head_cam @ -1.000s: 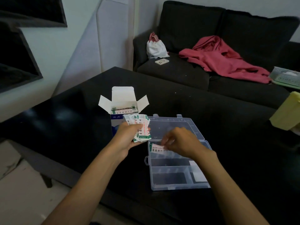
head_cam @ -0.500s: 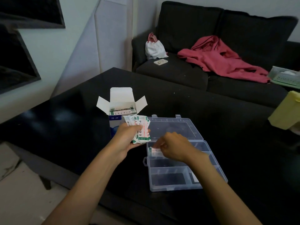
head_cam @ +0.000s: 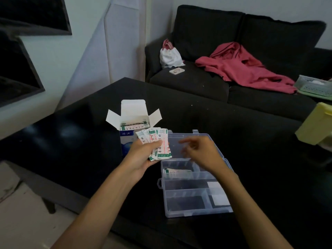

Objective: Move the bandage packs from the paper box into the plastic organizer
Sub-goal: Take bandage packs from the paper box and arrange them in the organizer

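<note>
Dim room, right hand [head_cam: 198, 152] motion-blurred, edges warped.

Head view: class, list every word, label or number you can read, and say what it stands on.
Nothing can be read for certain.
Paper box: pale characters on the blue front, too blurred.
Bandage packs held in the left hand: red and green print, too small.
Pack in the plastic organizer: print, unreadable.

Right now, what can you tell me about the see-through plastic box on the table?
The plastic organizer is a clear, bluish-tinted box lying flat on the black table. Its hinged lid is swung open away from the person. Dividers split it into compartments, and a small latch tab sticks out on its left side. One bandage pack lies in the farthest compartment. The right hand hovers over the lid, holding nothing.
</note>
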`<state>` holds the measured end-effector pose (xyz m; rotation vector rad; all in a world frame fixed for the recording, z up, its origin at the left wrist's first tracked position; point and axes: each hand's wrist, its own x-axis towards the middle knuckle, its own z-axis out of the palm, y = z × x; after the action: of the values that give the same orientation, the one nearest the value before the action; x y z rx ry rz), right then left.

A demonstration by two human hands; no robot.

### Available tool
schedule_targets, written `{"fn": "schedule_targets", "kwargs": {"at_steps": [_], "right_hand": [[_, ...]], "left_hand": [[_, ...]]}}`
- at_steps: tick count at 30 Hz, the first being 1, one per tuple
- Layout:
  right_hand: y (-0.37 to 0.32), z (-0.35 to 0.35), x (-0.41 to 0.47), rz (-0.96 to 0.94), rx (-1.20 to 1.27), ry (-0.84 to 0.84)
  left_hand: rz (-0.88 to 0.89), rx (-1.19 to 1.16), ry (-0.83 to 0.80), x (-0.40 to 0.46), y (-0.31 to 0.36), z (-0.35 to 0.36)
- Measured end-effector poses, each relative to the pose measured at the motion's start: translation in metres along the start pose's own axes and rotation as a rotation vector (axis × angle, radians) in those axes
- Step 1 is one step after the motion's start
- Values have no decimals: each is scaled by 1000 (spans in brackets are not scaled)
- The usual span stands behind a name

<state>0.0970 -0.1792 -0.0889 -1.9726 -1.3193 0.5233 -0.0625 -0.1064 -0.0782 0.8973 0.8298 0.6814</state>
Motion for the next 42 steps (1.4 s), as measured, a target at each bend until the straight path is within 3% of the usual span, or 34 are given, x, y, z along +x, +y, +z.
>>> {"fn": "schedule_targets", "kwargs": {"at_steps": [2,4,7,13,16,20,24,34,39,42], "right_hand": [[-11,-5,-4,114,313,97],[-22,-4,-8,190,462,57],[-28,6,-12,205,447,-48],[-31,3,-11,285,559,-36],[-29,0,-11,343,651,-56],[-30,6,-12,325,578,-86],[-27,6,-10,277,474,9],[-26,8,-11,235,512,-73],[-23,3,-9,264,612,16],[-18,-6,-8,252,586,23]], "left_hand": [[36,13,12,-1,-4,3],[62,44,5,-3,-8,7],[63,50,-20,-7,-13,12],[42,-30,-80,-7,-9,14],[120,85,-44,-6,-9,14],[198,155,34,-9,-13,19],[163,121,4,-10,-12,20],[235,213,117,-5,-16,15],[143,73,12,-7,-9,15],[150,63,29,-6,-4,11]]}}
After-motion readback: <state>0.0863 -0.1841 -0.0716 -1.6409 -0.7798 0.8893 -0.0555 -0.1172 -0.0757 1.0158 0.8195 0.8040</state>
